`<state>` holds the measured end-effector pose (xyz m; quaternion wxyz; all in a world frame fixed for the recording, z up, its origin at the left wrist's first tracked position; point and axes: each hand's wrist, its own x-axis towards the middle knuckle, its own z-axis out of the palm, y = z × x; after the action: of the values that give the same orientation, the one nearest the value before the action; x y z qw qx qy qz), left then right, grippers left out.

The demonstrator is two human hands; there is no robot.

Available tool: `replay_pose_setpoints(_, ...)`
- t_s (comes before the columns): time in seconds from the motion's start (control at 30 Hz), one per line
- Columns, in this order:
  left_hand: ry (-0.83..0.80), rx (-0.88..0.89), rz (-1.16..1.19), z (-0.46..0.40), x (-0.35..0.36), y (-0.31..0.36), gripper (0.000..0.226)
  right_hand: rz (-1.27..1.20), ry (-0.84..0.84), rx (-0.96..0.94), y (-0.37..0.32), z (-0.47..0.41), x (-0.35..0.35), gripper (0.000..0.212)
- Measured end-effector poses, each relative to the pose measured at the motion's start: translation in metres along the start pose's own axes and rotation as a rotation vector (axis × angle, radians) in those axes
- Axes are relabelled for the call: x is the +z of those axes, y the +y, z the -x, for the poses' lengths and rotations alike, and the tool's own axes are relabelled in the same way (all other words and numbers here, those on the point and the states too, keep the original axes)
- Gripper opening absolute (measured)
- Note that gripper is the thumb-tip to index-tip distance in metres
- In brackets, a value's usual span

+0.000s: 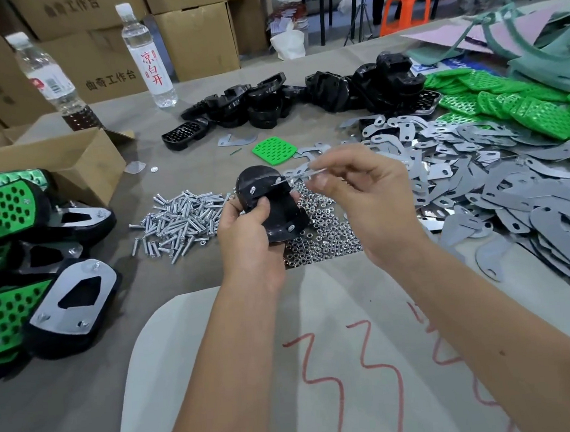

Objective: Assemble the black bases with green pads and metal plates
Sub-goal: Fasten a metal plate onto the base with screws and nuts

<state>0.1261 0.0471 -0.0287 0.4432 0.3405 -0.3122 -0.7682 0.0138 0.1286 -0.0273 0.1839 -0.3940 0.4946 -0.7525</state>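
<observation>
The left hand (247,225) grips a black base (270,203); the right hand (360,193) pinches a thin metal plate (302,177) beside it.

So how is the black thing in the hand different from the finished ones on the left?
The black base held in the left hand shows its dark underside; the finished ones show green pads and shiny metal plates. The held base is off the table; the finished ones lie stacked. Both have black bodies and screws.
</observation>
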Motion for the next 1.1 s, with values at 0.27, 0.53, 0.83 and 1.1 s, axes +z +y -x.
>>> replay_pose_setpoints(0.27, 0.138, 0.039, -0.054, -0.004, -0.002, 0.0, 0.016, 0.261, -0.087, -0.217, 0.006, 0.011, 0.012, 0.033)
replay_pose_setpoints(0.53, 0.145, 0.093, -0.087, -0.003, 0.0, -0.002, 0.022, 0.304, -0.139, -0.254, 0.012, 0.019, 0.018, 0.033)
replay_pose_setpoints(0.83, 0.206, 0.105, -0.128, -0.003, 0.0, -0.004, 0.018, 0.679, -0.09, -0.478, 0.013, 0.015, 0.018, 0.033)
replay_pose_setpoints(1.1, 0.212, 0.157, -0.153, 0.0, -0.001, 0.0, 0.015, 0.778, -0.102, -0.43, 0.014, 0.017, 0.018, 0.035)
